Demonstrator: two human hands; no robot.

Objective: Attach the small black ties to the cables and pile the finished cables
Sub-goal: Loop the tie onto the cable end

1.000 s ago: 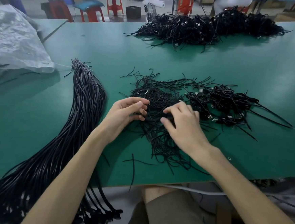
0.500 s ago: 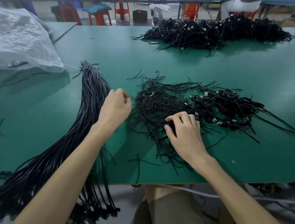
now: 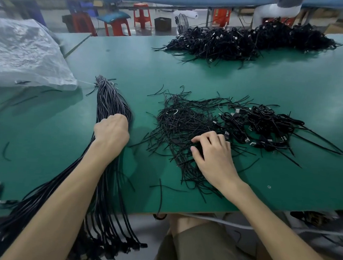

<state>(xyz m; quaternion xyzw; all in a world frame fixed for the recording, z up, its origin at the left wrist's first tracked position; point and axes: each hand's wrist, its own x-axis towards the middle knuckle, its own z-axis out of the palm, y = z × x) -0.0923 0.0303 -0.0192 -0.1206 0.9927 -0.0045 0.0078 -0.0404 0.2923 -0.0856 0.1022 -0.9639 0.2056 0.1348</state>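
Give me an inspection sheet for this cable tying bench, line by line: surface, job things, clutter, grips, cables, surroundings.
Surface: green table, no spills seen.
Job's things: loose black ties heaped at centre; small pile of tied cables to their right; large pile at the far edge.
Clutter: stray ties near the front edge; crumpled plastic sheet far left.
Grips: left hand curled into the cable bundle; right hand rests bent fingertips on the loose black ties.
Cables: cable bundle lies straight, plug ends hanging over the front edge.
Surroundings: red stools, a small fan, another bench behind.
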